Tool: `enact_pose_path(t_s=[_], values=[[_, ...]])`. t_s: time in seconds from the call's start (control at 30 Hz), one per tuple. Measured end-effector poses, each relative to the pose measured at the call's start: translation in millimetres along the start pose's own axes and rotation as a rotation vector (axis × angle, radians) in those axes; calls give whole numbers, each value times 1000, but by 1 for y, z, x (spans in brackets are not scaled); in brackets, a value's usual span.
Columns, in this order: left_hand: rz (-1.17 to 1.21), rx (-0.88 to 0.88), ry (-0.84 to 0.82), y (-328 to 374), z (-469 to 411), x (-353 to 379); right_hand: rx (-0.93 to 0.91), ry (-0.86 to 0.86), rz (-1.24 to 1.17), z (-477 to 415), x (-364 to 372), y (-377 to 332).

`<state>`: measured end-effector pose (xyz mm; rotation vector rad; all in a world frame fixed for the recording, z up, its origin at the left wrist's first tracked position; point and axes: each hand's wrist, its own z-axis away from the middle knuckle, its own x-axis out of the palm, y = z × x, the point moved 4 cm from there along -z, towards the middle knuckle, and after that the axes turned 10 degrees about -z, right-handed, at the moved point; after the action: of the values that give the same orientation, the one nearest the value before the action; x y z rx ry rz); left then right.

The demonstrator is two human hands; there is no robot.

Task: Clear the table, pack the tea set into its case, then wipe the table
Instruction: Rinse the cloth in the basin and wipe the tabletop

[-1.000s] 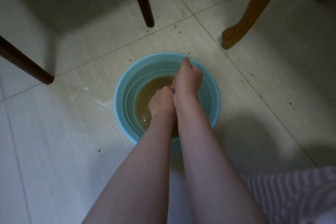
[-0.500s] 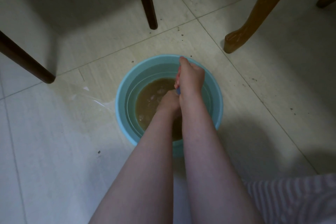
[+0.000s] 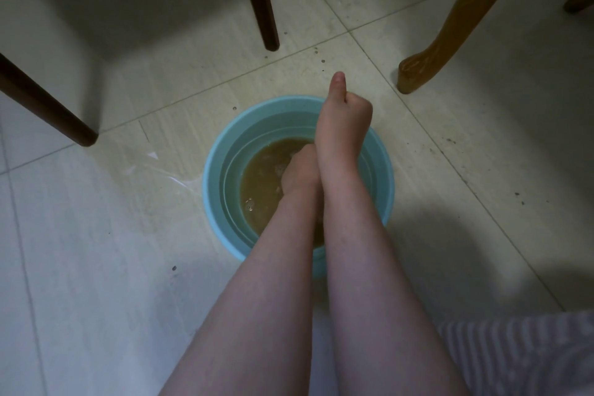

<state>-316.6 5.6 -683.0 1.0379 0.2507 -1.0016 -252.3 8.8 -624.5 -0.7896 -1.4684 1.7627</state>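
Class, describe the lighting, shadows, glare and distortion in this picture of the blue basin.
Head view: dim, uneven light; a broad shadow falls across the pale tiled floor at lower right. Head view: a wet patch glints beside the round light-blue plastic basin. Head view: the wide-angle lens splays the dark wooden chair legs outward; the murky brown water hides the basin's bottom.
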Motion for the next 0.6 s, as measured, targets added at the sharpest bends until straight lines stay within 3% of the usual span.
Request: enact_pose_path(t_s=[0.17,0.3,0.43,0.5,0.6], values=[[-56,-40,11,-5,12,1,46,-1,2,0,-3,16],[119,-71,-55,-22,0,9,47,37,-21,6,0,24],[136,17,-342,-20,-1,5,121,5,-47,5,-3,31],[177,-26,-460,-18,5,-4,221,14,-101,-2,-12,36],[414,-102,-458,-32,-1,-13,309,-35,-90,-8,-21,46]])
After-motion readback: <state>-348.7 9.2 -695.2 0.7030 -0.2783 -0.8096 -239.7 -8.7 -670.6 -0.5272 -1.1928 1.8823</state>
